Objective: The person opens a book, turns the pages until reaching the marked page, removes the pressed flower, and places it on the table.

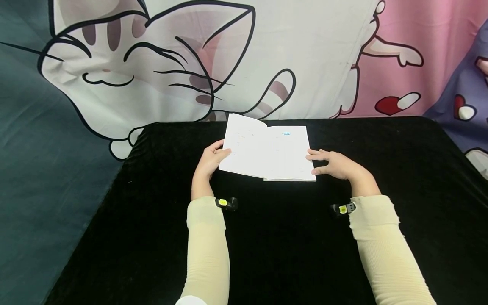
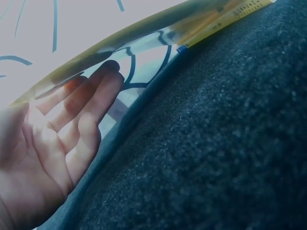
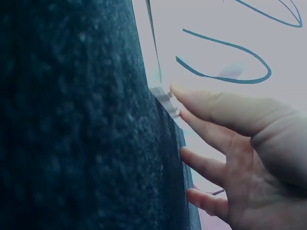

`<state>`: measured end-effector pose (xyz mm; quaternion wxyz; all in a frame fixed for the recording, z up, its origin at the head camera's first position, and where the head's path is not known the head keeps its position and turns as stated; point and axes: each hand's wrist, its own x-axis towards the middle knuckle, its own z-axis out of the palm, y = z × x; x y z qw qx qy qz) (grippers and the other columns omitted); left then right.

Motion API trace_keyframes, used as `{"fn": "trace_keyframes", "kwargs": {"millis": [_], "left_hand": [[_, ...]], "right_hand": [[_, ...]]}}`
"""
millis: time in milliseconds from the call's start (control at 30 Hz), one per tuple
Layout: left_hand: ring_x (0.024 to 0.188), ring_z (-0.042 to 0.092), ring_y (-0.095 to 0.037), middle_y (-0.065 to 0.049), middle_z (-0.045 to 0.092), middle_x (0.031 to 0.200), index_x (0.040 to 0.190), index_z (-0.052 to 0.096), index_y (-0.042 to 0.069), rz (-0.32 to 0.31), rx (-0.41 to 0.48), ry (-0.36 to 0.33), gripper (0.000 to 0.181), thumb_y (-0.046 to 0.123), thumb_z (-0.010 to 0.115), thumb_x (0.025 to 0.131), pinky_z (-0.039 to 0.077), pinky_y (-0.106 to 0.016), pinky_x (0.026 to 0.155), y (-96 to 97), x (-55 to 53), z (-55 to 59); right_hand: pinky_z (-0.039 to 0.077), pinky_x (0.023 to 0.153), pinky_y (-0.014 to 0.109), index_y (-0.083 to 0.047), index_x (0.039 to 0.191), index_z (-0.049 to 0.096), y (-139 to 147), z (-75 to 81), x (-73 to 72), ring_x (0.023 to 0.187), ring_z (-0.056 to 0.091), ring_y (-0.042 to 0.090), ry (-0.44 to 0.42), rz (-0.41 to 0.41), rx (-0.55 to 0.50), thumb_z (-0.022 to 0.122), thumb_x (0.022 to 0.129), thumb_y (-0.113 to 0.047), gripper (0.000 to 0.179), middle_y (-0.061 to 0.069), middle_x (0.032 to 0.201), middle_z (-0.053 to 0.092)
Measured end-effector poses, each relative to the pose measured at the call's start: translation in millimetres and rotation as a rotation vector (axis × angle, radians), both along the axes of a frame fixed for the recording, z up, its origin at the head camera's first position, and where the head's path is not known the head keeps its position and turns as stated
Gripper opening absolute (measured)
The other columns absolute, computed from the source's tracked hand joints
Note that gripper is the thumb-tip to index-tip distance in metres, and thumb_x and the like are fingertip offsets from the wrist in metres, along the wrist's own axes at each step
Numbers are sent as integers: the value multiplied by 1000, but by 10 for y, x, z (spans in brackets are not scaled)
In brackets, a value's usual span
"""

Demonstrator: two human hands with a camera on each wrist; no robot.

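Note:
An open book (image 1: pixel 287 154) with white, sparsely printed pages lies at the far middle of the black table, its left side lifted and tilted. My left hand (image 1: pixel 211 161) holds the left edge, thumb on the page and the other fingers beneath; in the left wrist view the hand (image 2: pixel 62 139) is under the book's yellowish cover (image 2: pixel 225 26). At the right edge, my right hand (image 1: pixel 335 164) touches the book with fingers spread. The right wrist view has this hand's (image 3: pixel 240 148) thumb and index fingertips against the page edges (image 3: pixel 165 100).
Black cloth covers the table (image 1: pixel 286 245). Behind its far edge hangs a curtain (image 1: pixel 312 51) with cartoon cat drawings. Wrist cameras sit on the left wrist (image 1: pixel 227 203) and right wrist (image 1: pixel 342 209).

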<state>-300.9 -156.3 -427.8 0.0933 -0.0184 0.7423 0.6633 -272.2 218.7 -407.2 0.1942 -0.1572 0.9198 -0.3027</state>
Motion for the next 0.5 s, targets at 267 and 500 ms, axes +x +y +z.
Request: {"fn": "trace_keyframes", "kwargs": {"millis": [267,500], "left_hand": [[83,64,-17,-16,62,114,136,45,11,0,-9,-3,50,17,61,90,51,-29,70,5,2,4],[83,65,-18,-16,63,113,137,45,13,-1,-9,-4,50,17,61,90,52,-30,71,10,7,4]], "right_hand": [[18,104,58,-6,134,49,-43,-24,0,136,15,37,31,-46,40,70,83,-21,57,11,147,31],[16,101,62,-10,140,42,-62,-35,1,135,19,39,46,-73,63,69,84,-24,64,12,149,26]]}}
